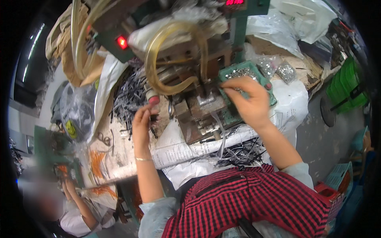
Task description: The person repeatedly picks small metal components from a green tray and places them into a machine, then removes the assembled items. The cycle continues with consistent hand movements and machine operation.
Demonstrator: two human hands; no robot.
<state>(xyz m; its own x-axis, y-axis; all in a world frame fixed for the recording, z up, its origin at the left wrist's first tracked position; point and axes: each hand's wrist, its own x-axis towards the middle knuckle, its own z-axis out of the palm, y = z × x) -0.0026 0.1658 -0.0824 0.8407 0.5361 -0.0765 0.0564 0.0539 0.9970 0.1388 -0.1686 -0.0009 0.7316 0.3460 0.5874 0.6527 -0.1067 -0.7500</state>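
Glossy clear-yellow plastic tubing [166, 59]

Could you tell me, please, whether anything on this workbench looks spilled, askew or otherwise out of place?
Yes. A loose heap of thin dark cable pieces sprawls across the bench left of the small metal press, and more dark strands hang over the front edge. The right hand reaches into the green tray of small metal parts, which sits tilted.
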